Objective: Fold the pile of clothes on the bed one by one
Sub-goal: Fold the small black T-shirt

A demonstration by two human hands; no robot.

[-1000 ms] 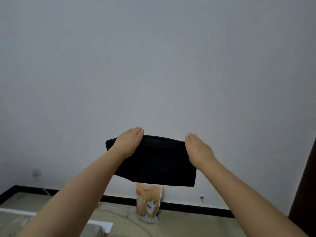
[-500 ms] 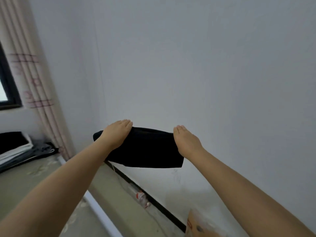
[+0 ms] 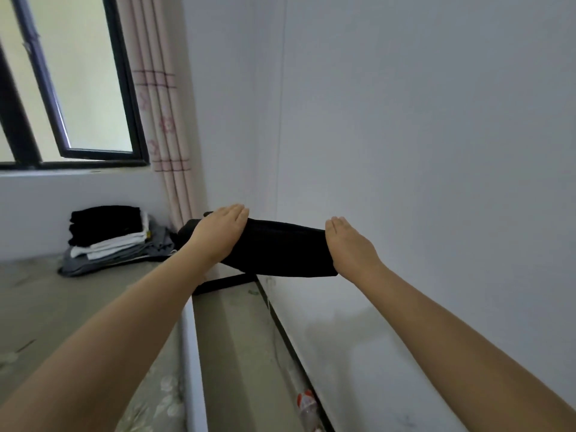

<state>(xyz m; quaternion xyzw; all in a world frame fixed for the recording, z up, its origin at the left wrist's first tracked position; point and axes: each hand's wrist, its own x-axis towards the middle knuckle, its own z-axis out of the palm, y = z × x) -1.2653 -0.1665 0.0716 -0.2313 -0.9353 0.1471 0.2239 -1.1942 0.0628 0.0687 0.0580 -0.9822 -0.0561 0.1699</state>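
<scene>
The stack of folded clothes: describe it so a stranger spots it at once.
Find the window on the left; below its sill, on the bed beside the curtain, sits the stack of folded clothes. Black on top, white, then grey beneath; the other dark garment is held in mid-air.

A folded garment [image 3: 280, 251] hangs between both hands, right of the stack [image 3: 109, 238] on the bed [image 3: 46, 307].

Hidden: thumbs of left hand [image 3: 222, 232] and right hand [image 3: 350, 247], under folded black garment [image 3: 280, 249]; bottle [image 3: 307, 406] label blurred; window [image 3: 71, 76] cut off at left edge
</scene>
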